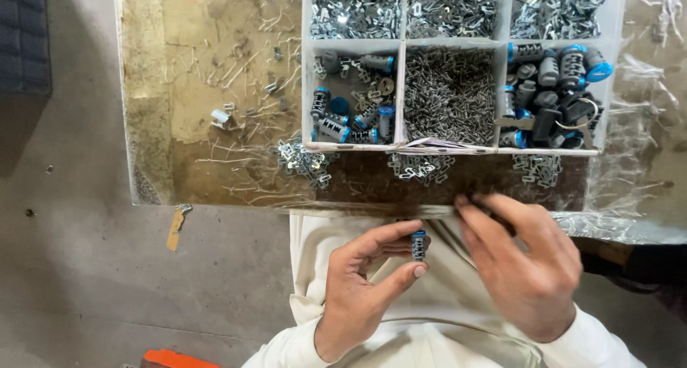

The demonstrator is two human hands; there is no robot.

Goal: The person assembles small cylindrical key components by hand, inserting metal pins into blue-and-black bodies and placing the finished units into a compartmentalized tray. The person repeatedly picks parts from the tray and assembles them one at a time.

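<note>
My left hand [365,282] pinches a small grey lock cylinder with a blue end [418,245] between thumb and fingers, just below the table's front edge. My right hand [526,264] is beside it, palm down, with its fingertips on the table edge [358,209]; whether it holds anything small is hidden. A white compartment tray [402,89] stands beyond, holding more blue-capped cylinders [351,114], thin metal pins [449,92], dark cylinders and keys [554,96], and small metal clips [356,10] in the far row.
Little heaps of metal clips [306,162] lie on the brown worn tabletop in front of the tray. Loose wire bits are scattered on the left part [229,89]. Crumpled clear plastic [633,124] lies at the right. An orange object [172,359] is on the grey floor.
</note>
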